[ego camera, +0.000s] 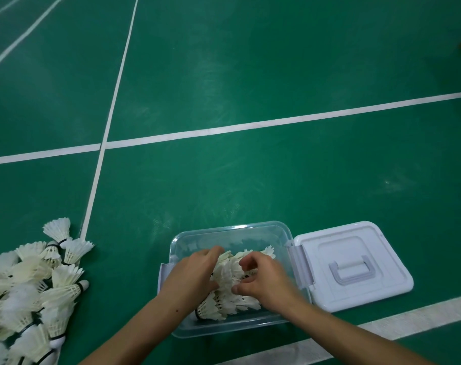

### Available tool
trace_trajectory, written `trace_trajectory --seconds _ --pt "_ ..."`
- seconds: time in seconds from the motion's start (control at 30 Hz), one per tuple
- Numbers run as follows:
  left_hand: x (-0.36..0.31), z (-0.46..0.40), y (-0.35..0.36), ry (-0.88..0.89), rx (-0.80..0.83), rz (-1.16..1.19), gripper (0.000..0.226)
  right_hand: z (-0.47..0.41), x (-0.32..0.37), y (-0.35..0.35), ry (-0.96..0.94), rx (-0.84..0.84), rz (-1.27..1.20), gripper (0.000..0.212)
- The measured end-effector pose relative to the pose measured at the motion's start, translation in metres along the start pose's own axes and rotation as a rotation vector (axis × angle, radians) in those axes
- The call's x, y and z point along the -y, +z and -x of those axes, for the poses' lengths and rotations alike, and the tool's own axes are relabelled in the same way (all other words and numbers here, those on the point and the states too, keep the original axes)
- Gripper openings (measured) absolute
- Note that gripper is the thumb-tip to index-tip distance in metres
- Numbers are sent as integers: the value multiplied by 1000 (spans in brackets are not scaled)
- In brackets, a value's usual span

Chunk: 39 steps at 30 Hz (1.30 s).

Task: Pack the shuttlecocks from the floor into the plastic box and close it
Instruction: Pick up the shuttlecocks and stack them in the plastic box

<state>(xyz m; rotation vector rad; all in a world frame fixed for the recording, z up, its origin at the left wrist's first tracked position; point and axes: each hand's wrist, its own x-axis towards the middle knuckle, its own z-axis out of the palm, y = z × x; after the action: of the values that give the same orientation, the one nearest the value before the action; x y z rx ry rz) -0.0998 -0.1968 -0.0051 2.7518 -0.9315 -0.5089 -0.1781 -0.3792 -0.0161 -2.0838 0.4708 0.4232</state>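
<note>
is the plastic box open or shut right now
Open: the white lid lies flat on the floor right of the clear plastic box, both hands inside among shuttlecocks.

You have the plastic box (232,233) on the floor (250,75) before you, with shuttlecocks (229,275) in it and both hands inside. Its lid (353,264) lies just right of it, touching. A pile of shuttlecocks (31,285) lies well apart at the left.
</note>
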Motion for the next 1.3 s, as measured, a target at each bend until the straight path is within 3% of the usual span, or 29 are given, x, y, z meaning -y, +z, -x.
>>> trace_trajectory --seconds 0.17,0.4,0.6,0.77,1.0,1.3 --pt "-1 -4 5 12 0 -43 73 -2 -1 -2 15 48 -34 68" --pt "6 6 -6 57 -33 93 78 2 -5 -15 -34 47 -38 70" --pt "19 30 -44 91 -228 490 73 13 17 -48 -154 50 -16 60" --pt "34 64 -73 67 -468 722 74 19 75 -75 -323 57 75 60" --pt "91 130 -91 -103 -752 786 71 6 180 -43 -550 185 270 58" --pt "206 205 -42 -539 -871 726 67 -60 249 109 -687 319 282 60"
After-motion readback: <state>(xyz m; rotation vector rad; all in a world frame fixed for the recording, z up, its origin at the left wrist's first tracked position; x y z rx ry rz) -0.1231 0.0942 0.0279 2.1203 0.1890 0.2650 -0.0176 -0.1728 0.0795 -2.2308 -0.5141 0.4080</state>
